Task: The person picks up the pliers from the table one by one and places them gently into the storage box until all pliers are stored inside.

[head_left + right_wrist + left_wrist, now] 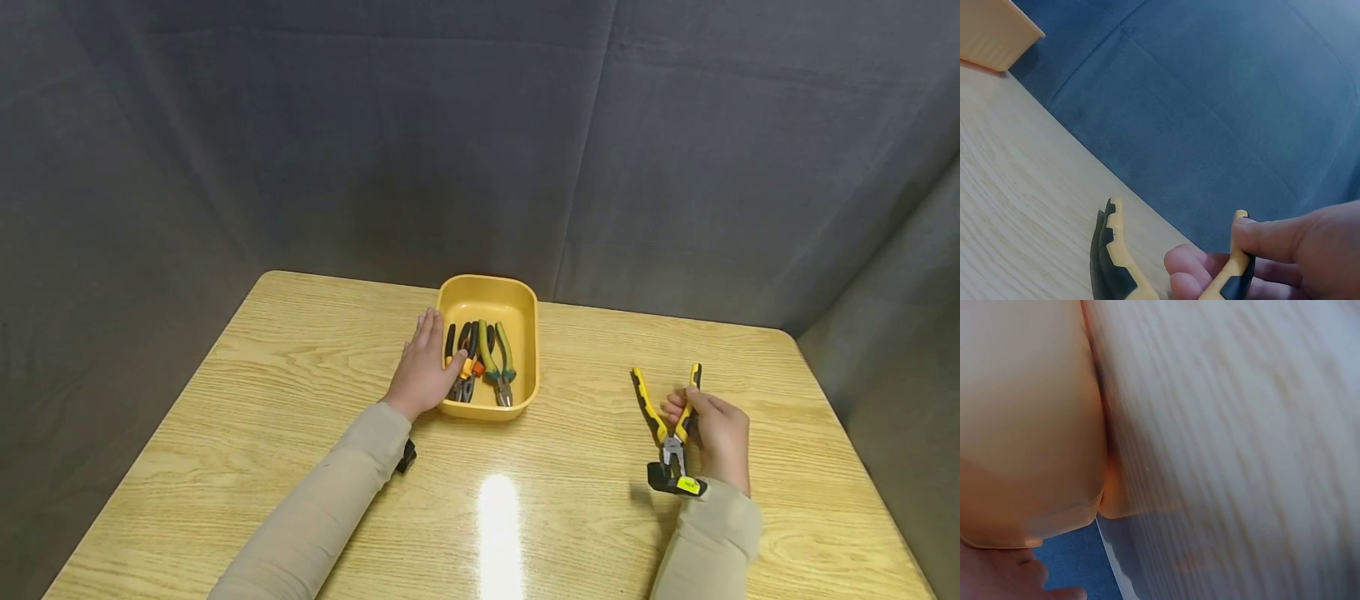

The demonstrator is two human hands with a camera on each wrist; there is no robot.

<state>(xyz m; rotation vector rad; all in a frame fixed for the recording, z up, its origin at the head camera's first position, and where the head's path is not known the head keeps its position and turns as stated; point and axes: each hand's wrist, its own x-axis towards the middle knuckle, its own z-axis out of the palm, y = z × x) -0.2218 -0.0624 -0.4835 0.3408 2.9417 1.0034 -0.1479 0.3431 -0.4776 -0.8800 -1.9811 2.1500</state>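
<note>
My right hand holds yellow-and-black combination pliers by one handle, pinched between thumb and fingers. The handles are spread wide and the metal head points back toward my wrist. In the right wrist view the thumb presses the right handle, and the left handle stands free. My left hand rests on the left rim of a yellow bin, fingers straight along it and thumb reaching over the inside. Inside lie green-handled pliers and several black-and-orange-handled pliers, partly hidden by the thumb.
The bin stands near the back edge of a wooden table, which has rounded corners. A dark grey curtain hangs behind and along the sides. A black strap device sits at my right wrist.
</note>
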